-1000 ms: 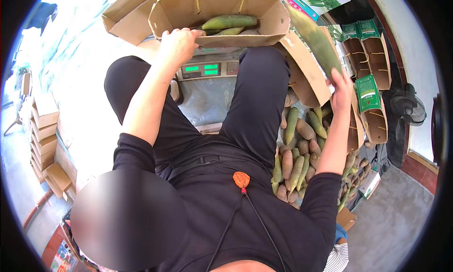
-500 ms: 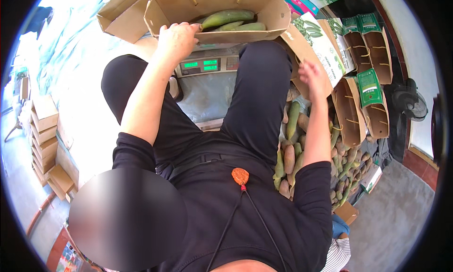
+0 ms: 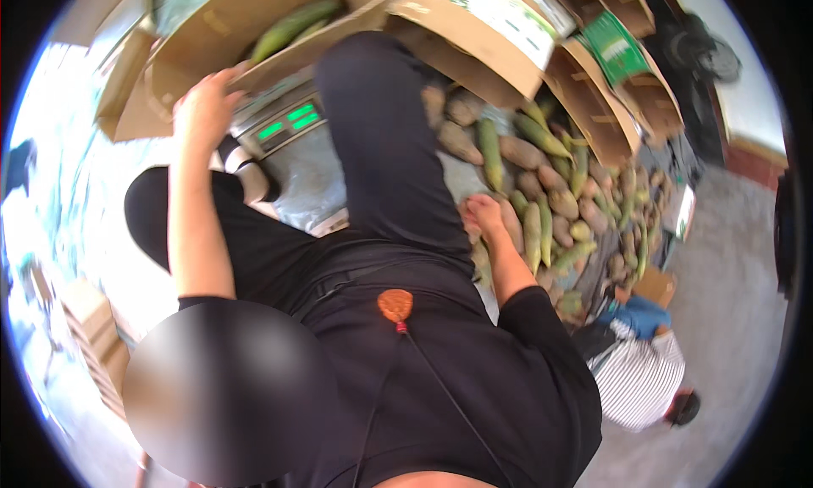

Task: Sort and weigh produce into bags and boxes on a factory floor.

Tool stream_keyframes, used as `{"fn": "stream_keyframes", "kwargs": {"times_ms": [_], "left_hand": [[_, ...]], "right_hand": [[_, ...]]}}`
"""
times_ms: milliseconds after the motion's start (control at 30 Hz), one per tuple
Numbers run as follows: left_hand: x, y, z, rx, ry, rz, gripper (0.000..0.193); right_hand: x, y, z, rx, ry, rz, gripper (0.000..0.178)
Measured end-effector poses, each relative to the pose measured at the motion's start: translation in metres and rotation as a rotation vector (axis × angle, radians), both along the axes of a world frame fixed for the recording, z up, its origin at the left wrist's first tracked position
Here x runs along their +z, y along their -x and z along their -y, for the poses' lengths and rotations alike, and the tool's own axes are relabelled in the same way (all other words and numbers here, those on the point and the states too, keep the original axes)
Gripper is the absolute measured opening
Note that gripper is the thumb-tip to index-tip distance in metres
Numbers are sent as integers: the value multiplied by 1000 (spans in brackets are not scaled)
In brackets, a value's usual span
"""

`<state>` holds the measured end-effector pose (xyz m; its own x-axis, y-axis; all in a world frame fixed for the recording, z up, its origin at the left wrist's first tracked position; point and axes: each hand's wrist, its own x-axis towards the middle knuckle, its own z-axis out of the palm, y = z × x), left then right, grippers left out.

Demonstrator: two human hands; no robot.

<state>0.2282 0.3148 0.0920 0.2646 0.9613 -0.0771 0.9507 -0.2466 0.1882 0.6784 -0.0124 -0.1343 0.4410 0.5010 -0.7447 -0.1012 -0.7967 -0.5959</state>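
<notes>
My left hand (image 3: 203,111) rests on the near rim of an open cardboard box (image 3: 190,52), its fingers curled over the edge. Inside lie long green cucumber-like vegetables (image 3: 292,30). Under the box's near side, a weighing scale (image 3: 288,125) shows lit green digits. Out to my right, beside my knee, my right hand (image 3: 484,213) is low at the near side of a pile of brown tuber-like vegetables (image 3: 521,152) and green ones (image 3: 489,149). Its fingers are bent; what they hold, if anything, is hidden.
Beyond the pile stand cardboard boxes with rope handles (image 3: 593,98) and a printed carton (image 3: 483,22); one has a green panel (image 3: 616,47). A black fan (image 3: 711,56) is by the wall. Cartons (image 3: 93,318) are stacked at left. A person in a striped shirt (image 3: 635,378) is at lower right.
My view has swung to the right, so the box appears farther left. My right hand has come down from beside the printed carton to the vegetable pile. My left hand stays on the box rim.
</notes>
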Motion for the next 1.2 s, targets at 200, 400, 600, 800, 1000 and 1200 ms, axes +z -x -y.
{"fn": "stream_keyframes", "kwargs": {"times_ms": [200, 400, 600, 800, 1000, 1200], "left_hand": [[-6, 4, -3, 17, 21, 7, 36], [-24, 13, -15, -14, 17, 67, 37], [-8, 17, 0, 92, 13, 22, 37], [1, -2, 0, 96, -30, 93, 38], [-2, 1, 0, 127, -27, 97, 44], [-1, 0, 1, 142, 2, 64, 45]], "right_hand": [[3, 4, -15, 81, 5, 135, 18], [-7, -27, -3, 133, -50, 444, 22], [73, -30, -15, 151, 217, 1000, 38], [49, -107, 79, 279, 659, 954, 91], [26, -113, 100, 273, 666, 741, 98], [74, -89, 57, 345, 884, 762, 97]]}}
